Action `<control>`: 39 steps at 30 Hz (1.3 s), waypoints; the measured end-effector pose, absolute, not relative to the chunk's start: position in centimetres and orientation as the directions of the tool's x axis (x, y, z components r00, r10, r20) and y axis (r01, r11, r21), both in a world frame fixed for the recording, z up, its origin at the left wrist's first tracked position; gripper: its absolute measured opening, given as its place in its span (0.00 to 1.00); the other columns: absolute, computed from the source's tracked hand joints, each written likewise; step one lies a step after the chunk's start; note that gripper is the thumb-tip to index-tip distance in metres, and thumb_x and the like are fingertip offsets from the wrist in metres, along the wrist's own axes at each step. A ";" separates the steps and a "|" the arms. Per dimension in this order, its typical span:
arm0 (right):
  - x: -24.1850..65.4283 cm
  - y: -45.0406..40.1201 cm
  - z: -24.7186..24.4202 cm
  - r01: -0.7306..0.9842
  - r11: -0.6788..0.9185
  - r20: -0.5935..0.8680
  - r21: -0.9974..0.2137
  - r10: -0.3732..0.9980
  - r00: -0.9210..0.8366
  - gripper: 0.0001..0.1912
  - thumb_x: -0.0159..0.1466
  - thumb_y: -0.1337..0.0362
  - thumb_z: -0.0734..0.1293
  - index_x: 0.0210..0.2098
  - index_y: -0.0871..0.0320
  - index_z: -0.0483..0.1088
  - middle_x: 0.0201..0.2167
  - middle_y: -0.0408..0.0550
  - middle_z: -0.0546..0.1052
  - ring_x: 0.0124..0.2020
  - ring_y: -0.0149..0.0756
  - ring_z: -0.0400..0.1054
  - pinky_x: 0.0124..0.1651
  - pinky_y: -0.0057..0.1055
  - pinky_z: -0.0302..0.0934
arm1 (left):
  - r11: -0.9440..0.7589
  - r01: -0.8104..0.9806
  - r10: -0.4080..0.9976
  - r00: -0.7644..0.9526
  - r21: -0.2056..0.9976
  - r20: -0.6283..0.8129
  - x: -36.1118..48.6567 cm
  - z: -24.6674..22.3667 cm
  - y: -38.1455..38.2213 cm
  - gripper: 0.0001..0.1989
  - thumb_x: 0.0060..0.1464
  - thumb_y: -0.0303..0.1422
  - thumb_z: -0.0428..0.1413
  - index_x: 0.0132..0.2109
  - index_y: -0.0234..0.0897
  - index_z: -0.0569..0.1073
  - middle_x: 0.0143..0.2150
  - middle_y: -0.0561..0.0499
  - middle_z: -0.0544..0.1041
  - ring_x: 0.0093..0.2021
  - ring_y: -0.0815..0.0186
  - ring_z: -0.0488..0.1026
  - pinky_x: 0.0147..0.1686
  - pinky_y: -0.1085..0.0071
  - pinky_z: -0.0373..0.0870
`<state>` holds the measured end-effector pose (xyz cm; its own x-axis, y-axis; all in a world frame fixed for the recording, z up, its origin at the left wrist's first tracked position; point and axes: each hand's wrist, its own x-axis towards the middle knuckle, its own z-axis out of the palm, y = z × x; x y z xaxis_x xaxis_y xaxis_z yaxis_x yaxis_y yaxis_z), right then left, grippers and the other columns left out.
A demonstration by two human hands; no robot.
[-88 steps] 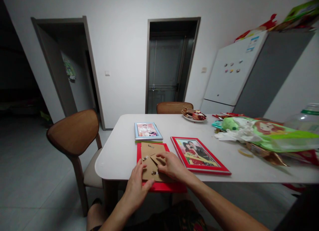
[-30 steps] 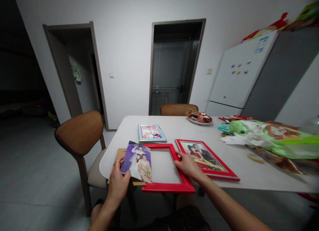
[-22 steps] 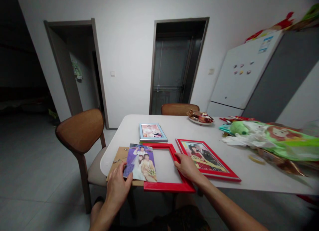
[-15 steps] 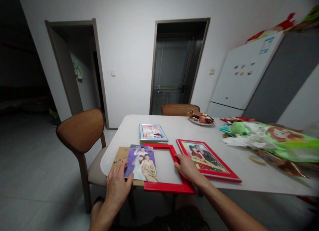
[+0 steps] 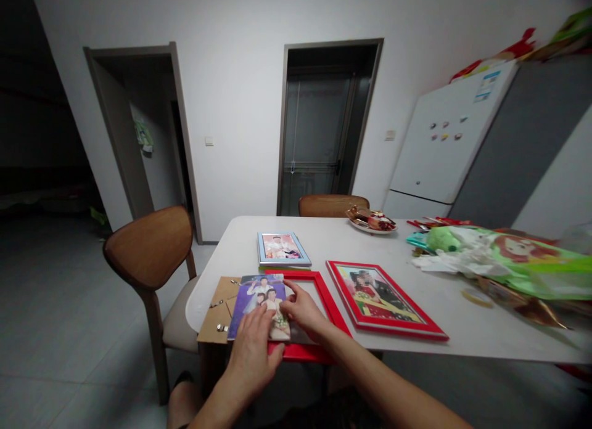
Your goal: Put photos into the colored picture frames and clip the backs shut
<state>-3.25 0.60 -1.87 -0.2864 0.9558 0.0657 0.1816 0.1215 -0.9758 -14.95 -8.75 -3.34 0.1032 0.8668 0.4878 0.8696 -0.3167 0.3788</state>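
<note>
A wedding photo (image 5: 247,306) with a purple background lies partly over a brown backing board (image 5: 210,324) and partly over the left side of an empty red picture frame (image 5: 335,306). My left hand (image 5: 254,343) rests on the photo's lower part, fingers stretched flat over it and thumb apart near the frame's lower bar. At the photo's right edge, my right hand (image 5: 303,312) has its thumb and index finger closed on the border. Metal clips (image 5: 222,328) show on the board. My hands cover the photo's lower middle and some of the frame opening.
Right of the empty frame lies another red picture frame (image 5: 393,327) with a photo in it. A light-blue frame (image 5: 284,262) lies behind. Farther off are a plate (image 5: 372,228) and green plastic packaging (image 5: 546,275). A wooden chair (image 5: 150,247) stands at the table's left.
My right hand has left the red frame's right bar and moved left to the photo's edge. My left hand has slid right onto the photo, which has shifted slightly left.
</note>
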 end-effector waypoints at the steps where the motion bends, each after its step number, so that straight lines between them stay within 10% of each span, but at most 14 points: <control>1: -3.8 0.4 -1.4 0.090 0.109 0.081 -0.990 0.959 -0.272 0.32 0.45 0.74 0.58 0.51 0.63 0.56 0.14 0.33 0.60 0.15 0.24 0.54 0.19 0.21 0.50 | -0.320 0.866 0.863 0.100 0.383 0.496 -14.8 -3.4 -8.5 0.26 0.41 0.26 0.51 0.52 0.32 0.62 0.54 0.40 0.63 0.54 0.54 0.58 0.51 0.52 0.56; 9: -4.3 -2.1 3.4 -0.216 0.216 0.269 -0.952 0.928 -0.259 0.27 0.51 0.63 0.61 0.51 0.57 0.56 0.28 0.42 0.69 0.29 0.29 0.65 0.31 0.26 0.59 | -0.430 0.476 0.742 -0.297 0.767 0.600 -15.5 0.3 -7.0 0.17 0.50 0.27 0.46 0.49 0.37 0.67 0.48 0.48 0.71 0.50 0.62 0.65 0.51 0.64 0.59; 17: -1.4 -0.8 -0.2 -0.358 -0.141 -0.056 -0.923 0.970 -0.238 0.14 0.48 0.65 0.59 0.36 0.57 0.64 0.28 0.45 0.74 0.27 0.31 0.68 0.29 0.27 0.61 | -0.375 -0.255 0.876 -0.411 0.891 0.251 -11.7 0.7 -7.2 0.20 0.46 0.36 0.52 0.47 0.31 0.65 0.42 0.44 0.74 0.44 0.59 0.70 0.45 0.64 0.65; 24: 3.6 2.4 -0.1 -0.015 -0.030 -0.027 -0.999 0.985 -0.170 0.22 0.48 0.72 0.52 0.42 0.61 0.65 0.27 0.50 0.75 0.26 0.35 0.70 0.28 0.29 0.62 | -0.200 0.214 0.939 -0.237 0.956 0.250 -13.3 -1.8 -7.5 0.22 0.46 0.29 0.49 0.51 0.32 0.58 0.52 0.40 0.65 0.53 0.62 0.62 0.51 0.63 0.58; 29: 4.4 3.6 -1.2 0.320 0.037 -0.010 -0.947 0.990 -0.144 0.23 0.50 0.72 0.51 0.43 0.64 0.65 0.27 0.51 0.75 0.25 0.34 0.69 0.24 0.25 0.60 | -0.172 0.655 0.960 -0.056 0.736 0.275 -13.1 -2.2 -8.5 0.22 0.43 0.29 0.51 0.49 0.34 0.64 0.50 0.42 0.68 0.52 0.59 0.62 0.53 0.60 0.56; 39: 3.1 4.4 -1.4 0.676 0.226 0.153 -0.702 0.974 -0.167 0.18 0.53 0.69 0.54 0.38 0.64 0.69 0.32 0.55 0.75 0.31 0.35 0.68 0.30 0.26 0.57 | -0.233 0.764 0.956 0.065 0.602 0.287 -13.1 -2.7 -8.8 0.21 0.45 0.29 0.52 0.49 0.31 0.64 0.53 0.39 0.64 0.56 0.57 0.57 0.54 0.58 0.54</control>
<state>3.13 4.38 -1.39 -0.1671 0.9739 0.1535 0.6755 0.2265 -0.7017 -13.07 -8.85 -2.69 0.0655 0.9557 0.2871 0.7635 -0.2332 0.6022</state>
